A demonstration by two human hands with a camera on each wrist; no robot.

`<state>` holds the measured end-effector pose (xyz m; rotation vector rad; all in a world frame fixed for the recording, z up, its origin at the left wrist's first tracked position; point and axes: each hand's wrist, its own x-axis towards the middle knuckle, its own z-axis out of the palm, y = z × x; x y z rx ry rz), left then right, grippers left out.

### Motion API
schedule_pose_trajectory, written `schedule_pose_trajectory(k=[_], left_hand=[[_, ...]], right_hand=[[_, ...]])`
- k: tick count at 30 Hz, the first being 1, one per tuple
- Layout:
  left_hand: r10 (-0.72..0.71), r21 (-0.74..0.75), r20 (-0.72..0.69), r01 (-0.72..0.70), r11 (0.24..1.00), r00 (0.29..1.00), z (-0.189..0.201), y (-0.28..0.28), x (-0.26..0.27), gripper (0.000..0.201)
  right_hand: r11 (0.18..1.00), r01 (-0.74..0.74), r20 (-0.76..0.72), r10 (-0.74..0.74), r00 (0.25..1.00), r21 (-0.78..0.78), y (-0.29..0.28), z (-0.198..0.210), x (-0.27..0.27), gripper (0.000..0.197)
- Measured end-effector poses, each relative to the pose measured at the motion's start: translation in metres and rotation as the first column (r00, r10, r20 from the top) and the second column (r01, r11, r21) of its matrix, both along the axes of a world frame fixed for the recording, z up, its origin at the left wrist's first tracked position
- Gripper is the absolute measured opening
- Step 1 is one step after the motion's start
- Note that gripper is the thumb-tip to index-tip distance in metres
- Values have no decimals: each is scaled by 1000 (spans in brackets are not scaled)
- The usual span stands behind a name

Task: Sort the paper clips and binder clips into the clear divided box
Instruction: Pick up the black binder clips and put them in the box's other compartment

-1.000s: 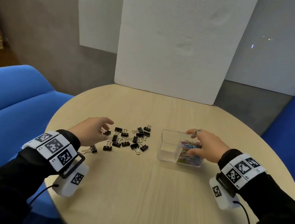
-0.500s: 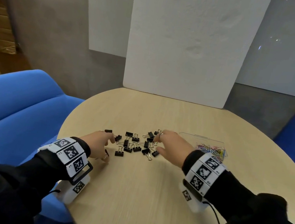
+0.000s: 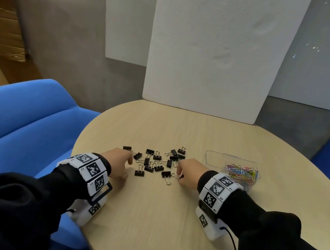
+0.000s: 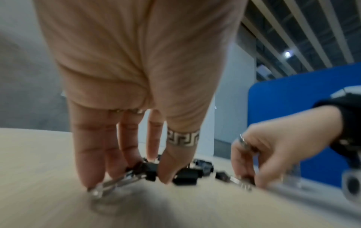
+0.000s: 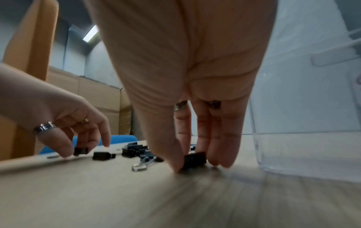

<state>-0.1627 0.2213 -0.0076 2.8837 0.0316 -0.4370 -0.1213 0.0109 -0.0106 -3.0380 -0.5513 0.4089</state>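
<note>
Both hands are down in the scatter of binder clips [image 3: 155, 161] on the counter [image 3: 157, 219]. The left hand [image 4: 136, 92] pinches one by its black body; the right hand [image 5: 195, 77] pinches another, apparently likewise. Small, stiff, light: grasp the body, since the wire handles flop. The clear box [image 3: 210, 159], holding paper clips [image 3: 240, 174], stands just right.

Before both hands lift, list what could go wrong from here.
1. The right hand pinches a binder clip low by its black body; it may slip on lifting.
2. The left hand grips a binder clip whose wire handles splay out; they could snag neighbouring clips.
3. The clear divided box already holds coloured paper clips on one side; a hasty drop may mix the kinds.
</note>
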Motion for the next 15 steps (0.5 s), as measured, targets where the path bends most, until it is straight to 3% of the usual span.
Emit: schedule_pose_trajectory(k=[2, 3, 4, 5, 7, 9, 11, 13, 15], left_hand=[[20, -132, 20, -17, 991, 1000, 2, 1, -3, 43], [44, -294, 12, -39, 955, 999, 4, 2, -4, 41], [83, -509, -29, -87, 857, 996, 6, 2, -7, 37], [124, -700, -85, -148, 698, 989, 10, 0, -11, 33], [197, -909, -180, -239, 340, 964, 17, -4, -19, 27], [216, -953, -276, -296, 69, 937, 20, -7, -22, 30], [182, -928, -372, -359, -103, 910, 20, -12, -23, 34], [125, -880, -459, -430, -204, 880, 17, -18, -24, 36], [69, -840, -509, -478, -258, 858, 14, -25, -25, 41]], right_hand=[[997, 24, -51, -20, 999, 79, -8, 3, -5, 35], [990, 33, -75, -23, 997, 138, -12, 5, -8, 36], [976, 41, -99, -20, 995, 212, -16, 7, -11, 35], [952, 54, -127, -16, 992, 302, -19, 9, -14, 31], [857, 94, -185, 1, 983, 506, -22, 15, -22, 20], [756, 101, -172, 15, 985, 647, -22, 23, -32, 16], [692, 41, -72, 16, 997, 721, -19, 29, -40, 17], [672, -59, 69, 12, 998, 738, -13, 34, -47, 18], [679, -148, 181, 22, 983, 719, -5, 35, -50, 19]])
